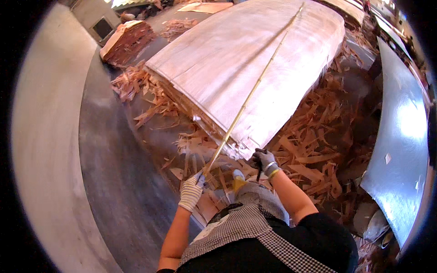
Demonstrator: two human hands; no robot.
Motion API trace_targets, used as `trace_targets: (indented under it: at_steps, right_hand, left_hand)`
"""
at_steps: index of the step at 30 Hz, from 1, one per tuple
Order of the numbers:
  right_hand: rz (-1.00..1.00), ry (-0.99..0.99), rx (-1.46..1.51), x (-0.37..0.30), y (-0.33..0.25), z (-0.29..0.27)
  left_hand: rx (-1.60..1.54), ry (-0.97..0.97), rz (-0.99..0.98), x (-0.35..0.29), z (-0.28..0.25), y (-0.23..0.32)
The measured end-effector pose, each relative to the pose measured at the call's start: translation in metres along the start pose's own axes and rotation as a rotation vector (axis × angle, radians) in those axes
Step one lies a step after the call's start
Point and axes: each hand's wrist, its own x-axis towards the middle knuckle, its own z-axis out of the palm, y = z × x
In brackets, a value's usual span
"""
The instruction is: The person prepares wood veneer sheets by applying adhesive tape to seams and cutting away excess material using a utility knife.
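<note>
My left hand [191, 191], in a striped knit glove, is closed round the near end of a long, thin bamboo pole [255, 89]. The pole slants away over a stack of pale wood veneer sheets [255, 59] and casts a shadow on the top sheet. At the stack's near corner is my right hand [265, 160], in a dark grey glove, its fingers curled. A narrow dark thing shows just below those fingers, too small to name. Whether the right hand also grips the sheet's corner is hidden.
Torn veneer scraps [314, 145] litter the floor around the stack. A pale wall [50, 136] curves along the left. To the right stands a shiny bluish-grey panel [396, 141]. Another bundle of reddish veneer [129, 43] lies at the far left.
</note>
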Motion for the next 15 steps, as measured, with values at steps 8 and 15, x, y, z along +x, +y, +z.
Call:
trace_targets:
  at_steps: [8, 15]
  right_hand:
    - [-0.051, 0.347, -0.192, 0.103, 0.025, 0.063]
    - [-0.517, 0.218, -0.257, 0.031, -0.051, 0.147]
  left_hand:
    - [0.165, 0.000, 0.234, 0.143, -0.034, 0.016]
    - [0.456, -0.020, 0.756, 0.281, -0.026, 0.083]
